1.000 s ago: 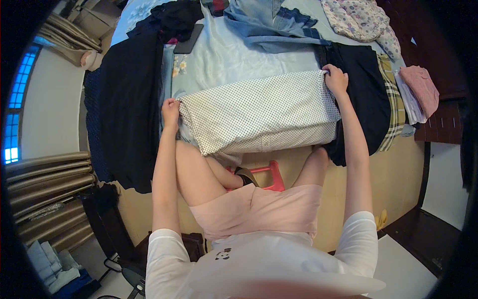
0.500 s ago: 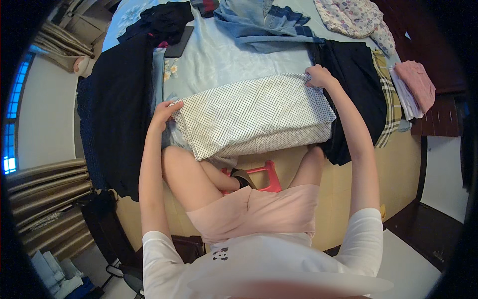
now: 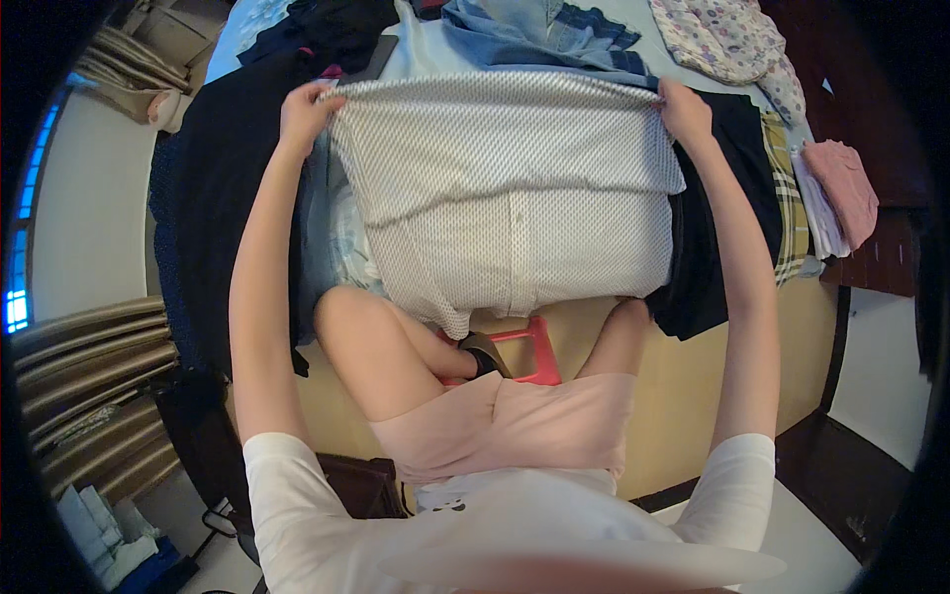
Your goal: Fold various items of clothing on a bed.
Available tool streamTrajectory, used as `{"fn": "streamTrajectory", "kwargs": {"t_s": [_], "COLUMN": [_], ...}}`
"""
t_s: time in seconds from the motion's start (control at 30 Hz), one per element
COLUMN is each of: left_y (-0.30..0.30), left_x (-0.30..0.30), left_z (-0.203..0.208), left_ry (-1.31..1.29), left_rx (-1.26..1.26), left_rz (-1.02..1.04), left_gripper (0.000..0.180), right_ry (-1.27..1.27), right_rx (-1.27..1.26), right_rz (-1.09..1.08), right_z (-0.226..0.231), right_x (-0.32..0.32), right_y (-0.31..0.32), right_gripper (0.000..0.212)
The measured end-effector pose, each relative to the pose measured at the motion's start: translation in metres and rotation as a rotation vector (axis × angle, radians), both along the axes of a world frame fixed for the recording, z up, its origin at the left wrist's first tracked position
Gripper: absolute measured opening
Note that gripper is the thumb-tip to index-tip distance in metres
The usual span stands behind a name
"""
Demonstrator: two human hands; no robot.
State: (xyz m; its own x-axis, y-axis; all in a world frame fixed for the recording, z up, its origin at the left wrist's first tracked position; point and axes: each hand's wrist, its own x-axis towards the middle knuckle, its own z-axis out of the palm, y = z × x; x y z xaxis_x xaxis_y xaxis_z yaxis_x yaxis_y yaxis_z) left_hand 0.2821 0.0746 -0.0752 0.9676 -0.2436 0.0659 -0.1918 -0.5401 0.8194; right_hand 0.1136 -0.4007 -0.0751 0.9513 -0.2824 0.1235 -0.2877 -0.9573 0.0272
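Note:
A white shirt (image 3: 524,233) with small dark dots and a buttoned front hangs partly folded between my hands. Its near end drapes over the bed's front edge above my knees. With fingers pinched together, my left hand (image 3: 309,119) grips the far left corner of the cloth. My right hand (image 3: 685,114) is closed on the far right corner. The raised edge stretches between them, bowing slightly, lifted above the bed. Beneath the upper layer, the rest of the shirt's underside is hidden.
Dark garments (image 3: 233,198) lie left on the bed, and black trousers (image 3: 717,297) right. Blue jeans (image 3: 544,45) and a floral cloth (image 3: 717,45) lie at the back. A folded pink cloth (image 3: 841,193) sits far right. A red stool (image 3: 534,361) stands below my legs.
Both hands have moved farther away and up, pulling the shirt's held edge toward the back of the bed. More of the buttoned front now shows.

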Motion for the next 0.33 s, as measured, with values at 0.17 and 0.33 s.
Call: {"fn": "streamTrajectory", "kwargs": {"t_s": [0.17,0.33], "left_y": [-0.024,-0.017], "left_x": [0.029,0.023], "left_z": [-0.011,-0.062], "left_ry": [-0.052,-0.023], "left_rx": [-0.09,0.052], "left_rz": [0.111,0.116], "left_gripper": [0.018,0.028], "right_ry": [-0.178,-0.081], "right_rx": [0.005,0.035], "right_rz": [0.026,0.045], "right_z": [0.001,-0.028], "right_x": [0.028,0.032], "right_y": [-0.008,-0.001], "right_gripper": [0.01,0.016]}}
